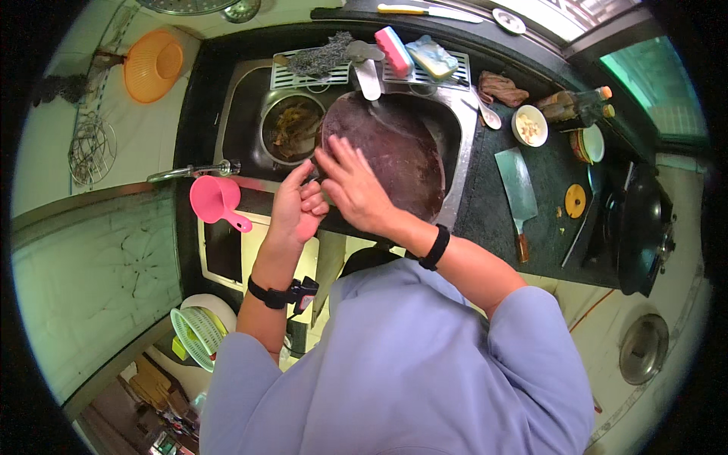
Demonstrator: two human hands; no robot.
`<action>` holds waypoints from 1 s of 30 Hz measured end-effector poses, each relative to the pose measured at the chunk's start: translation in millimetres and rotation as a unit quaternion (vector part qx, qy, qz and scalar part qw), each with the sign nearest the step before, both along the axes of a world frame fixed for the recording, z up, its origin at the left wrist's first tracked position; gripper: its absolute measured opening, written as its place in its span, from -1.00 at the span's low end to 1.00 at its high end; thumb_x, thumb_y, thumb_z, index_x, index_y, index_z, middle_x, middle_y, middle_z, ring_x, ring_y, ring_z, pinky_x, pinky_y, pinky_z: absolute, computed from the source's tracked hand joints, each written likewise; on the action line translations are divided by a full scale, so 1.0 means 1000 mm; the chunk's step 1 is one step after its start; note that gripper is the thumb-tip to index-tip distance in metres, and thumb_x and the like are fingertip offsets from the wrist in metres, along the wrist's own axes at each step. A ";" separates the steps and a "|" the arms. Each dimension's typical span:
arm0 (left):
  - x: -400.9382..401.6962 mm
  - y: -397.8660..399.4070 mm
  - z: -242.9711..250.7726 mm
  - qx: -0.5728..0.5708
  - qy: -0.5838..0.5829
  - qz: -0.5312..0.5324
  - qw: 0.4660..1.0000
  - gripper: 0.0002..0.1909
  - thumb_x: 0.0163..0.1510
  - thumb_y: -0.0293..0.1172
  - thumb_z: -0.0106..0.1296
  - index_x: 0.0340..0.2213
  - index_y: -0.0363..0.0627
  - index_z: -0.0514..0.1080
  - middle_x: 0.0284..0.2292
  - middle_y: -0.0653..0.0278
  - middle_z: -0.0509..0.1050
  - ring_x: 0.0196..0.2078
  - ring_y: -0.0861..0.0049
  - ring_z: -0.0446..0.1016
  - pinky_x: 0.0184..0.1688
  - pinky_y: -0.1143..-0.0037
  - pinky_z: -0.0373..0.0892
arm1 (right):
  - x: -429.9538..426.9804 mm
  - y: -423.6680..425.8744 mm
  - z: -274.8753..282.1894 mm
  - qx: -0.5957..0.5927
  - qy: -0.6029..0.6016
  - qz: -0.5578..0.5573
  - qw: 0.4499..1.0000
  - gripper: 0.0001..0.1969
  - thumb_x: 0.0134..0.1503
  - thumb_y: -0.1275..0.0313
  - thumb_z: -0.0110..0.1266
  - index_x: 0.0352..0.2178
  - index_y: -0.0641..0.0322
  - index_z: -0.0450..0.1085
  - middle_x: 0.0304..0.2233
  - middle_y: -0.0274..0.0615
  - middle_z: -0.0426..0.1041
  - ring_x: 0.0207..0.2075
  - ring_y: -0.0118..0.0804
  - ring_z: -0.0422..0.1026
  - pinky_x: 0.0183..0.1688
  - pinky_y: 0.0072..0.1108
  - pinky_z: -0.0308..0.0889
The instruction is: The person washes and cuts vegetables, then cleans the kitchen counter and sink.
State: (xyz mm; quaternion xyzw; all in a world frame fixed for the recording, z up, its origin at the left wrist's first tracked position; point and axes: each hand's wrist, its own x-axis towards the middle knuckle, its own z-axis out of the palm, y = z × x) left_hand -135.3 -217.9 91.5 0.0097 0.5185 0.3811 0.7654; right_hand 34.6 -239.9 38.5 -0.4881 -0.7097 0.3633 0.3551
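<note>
My right hand [355, 185] is spread flat over the left edge of a round dark brown board [392, 153]; whether it touches cannot be told. The board lies across the right basin [453, 136] of a steel sink, its surface wet. A metal faucet [367, 77] points down at it, with a thin stream of water below the spout. Just left of my right hand, my left hand [298, 202] is raised with its fingers curled and one digit pointing up. Nothing shows in its grasp. A round metal pan [293, 128] with brownish scraps in water sits in the left basin.
Steel wool [321, 57] and sponges [394, 51] rest on racks behind the sink. On the right counter are a cleaver [517, 185], a white bowl [529, 126], bottles [574, 108] and a black wok [642, 227]. A pink dipper [215, 199] stands at left; a knife [429, 10] lies at the back.
</note>
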 end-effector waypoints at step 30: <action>-0.003 0.001 0.002 -0.024 -0.010 -0.006 1.000 -0.77 0.27 -0.12 0.07 -0.26 -0.01 0.46 -0.70 0.55 0.05 -0.71 0.70 0.03 -0.59 0.58 0.01 | 0.000 0.033 -0.044 -0.009 0.178 -0.115 0.977 -0.52 0.39 0.22 -0.18 0.19 0.35 0.28 0.24 0.12 0.30 0.30 0.12 0.24 0.34 -0.15 0.09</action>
